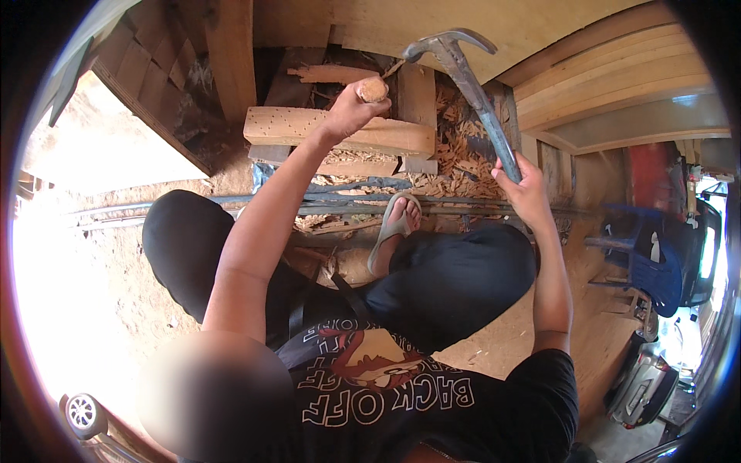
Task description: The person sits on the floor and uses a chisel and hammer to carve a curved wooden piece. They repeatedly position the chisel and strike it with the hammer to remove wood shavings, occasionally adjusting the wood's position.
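Observation:
My left hand (pixel 351 108) grips a wooden handle (pixel 373 89), its round end facing up and a thin piece showing behind it; the rest of that tool is hidden. It is held over a wooden block (pixel 285 122) dotted with small holes, which lies across other timber pieces. My right hand (pixel 519 185) is closed on the shaft of a steel claw hammer (pixel 463 69), whose head is raised to the upper right of my left hand. Wood chips (pixel 463 139) lie thickly beside the block.
Plywood (pixel 370 19) and stacked boards (pixel 594 69) border the top and right. Dark pipes or cables (pixel 309 208) cross the ground by my sandalled foot (pixel 397 228). A blue plastic chair (pixel 648 262) and vehicles (pixel 641 382) are at the right; a wheel (pixel 81 413) shows lower left.

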Demonstrator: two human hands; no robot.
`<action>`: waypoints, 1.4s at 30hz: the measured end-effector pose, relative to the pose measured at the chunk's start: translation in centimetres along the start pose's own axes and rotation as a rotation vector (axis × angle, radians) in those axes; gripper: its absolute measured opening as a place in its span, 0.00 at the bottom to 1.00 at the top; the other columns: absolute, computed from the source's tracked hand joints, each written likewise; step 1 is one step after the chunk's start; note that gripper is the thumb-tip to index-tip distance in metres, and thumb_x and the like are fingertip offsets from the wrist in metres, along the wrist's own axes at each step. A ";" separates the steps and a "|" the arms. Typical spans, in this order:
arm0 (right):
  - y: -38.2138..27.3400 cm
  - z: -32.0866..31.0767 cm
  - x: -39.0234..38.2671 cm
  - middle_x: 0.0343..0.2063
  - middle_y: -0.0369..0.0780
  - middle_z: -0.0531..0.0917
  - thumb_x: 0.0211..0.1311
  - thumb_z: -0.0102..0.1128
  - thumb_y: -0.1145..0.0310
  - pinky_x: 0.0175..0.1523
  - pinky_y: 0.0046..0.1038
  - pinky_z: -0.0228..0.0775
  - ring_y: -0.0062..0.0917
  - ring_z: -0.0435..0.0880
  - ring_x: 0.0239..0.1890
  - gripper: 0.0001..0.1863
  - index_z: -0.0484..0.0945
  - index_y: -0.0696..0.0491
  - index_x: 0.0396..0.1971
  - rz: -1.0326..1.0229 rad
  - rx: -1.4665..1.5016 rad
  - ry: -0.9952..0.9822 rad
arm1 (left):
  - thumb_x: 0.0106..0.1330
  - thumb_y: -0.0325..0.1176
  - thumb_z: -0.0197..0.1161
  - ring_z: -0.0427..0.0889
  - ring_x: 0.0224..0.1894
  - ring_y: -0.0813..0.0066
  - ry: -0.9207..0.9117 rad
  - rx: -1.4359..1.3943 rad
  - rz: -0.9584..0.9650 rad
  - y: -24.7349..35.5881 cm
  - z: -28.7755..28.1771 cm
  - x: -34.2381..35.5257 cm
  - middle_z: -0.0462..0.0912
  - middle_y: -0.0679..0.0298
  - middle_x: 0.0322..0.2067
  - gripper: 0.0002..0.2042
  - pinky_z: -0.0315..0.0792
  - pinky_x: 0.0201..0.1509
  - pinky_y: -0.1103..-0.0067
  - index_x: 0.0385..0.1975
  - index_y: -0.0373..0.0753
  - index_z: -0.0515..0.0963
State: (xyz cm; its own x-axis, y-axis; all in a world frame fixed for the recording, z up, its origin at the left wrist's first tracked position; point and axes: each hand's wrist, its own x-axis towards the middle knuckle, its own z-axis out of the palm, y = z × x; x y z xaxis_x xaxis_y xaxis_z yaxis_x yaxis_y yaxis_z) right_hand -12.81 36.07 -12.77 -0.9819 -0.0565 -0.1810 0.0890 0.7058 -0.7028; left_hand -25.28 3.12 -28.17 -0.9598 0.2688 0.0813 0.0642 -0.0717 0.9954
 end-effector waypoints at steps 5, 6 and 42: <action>-4.4 0.1 0.5 0.33 0.33 0.81 0.69 0.66 0.74 0.47 0.23 0.72 0.14 0.78 0.38 0.06 0.80 0.58 0.41 -0.111 -0.026 -0.071 | 0.67 0.28 0.69 0.72 0.35 0.85 0.009 -0.041 -0.012 -0.2 0.0 0.2 0.75 0.75 0.29 0.07 0.71 0.43 0.79 0.34 0.39 0.75; -4.8 0.3 0.8 0.33 0.33 0.80 0.69 0.66 0.74 0.46 0.23 0.71 0.14 0.77 0.37 0.06 0.79 0.58 0.40 -0.100 -0.008 -0.085 | 0.68 0.30 0.69 0.73 0.34 0.85 0.007 -0.023 0.022 -0.2 0.1 0.1 0.76 0.75 0.29 0.07 0.71 0.40 0.79 0.34 0.39 0.76; 0.6 3.4 0.8 0.32 0.32 0.79 0.70 0.65 0.73 0.47 0.22 0.71 0.13 0.74 0.38 0.07 0.79 0.59 0.42 -0.115 -0.005 -0.163 | 0.66 0.32 0.71 0.81 0.36 0.81 0.006 0.067 -0.030 -0.2 0.3 0.0 0.85 0.68 0.33 0.09 0.78 0.46 0.76 0.41 0.35 0.81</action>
State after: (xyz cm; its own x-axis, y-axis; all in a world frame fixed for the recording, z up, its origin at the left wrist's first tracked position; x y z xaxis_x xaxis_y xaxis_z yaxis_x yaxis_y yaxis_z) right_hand -12.95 34.03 -15.71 -0.9454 -0.2498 -0.2091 -0.0231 0.6916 -0.7219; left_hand -25.16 3.44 -28.34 -0.9630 0.2645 0.0515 0.0537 0.0010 0.9986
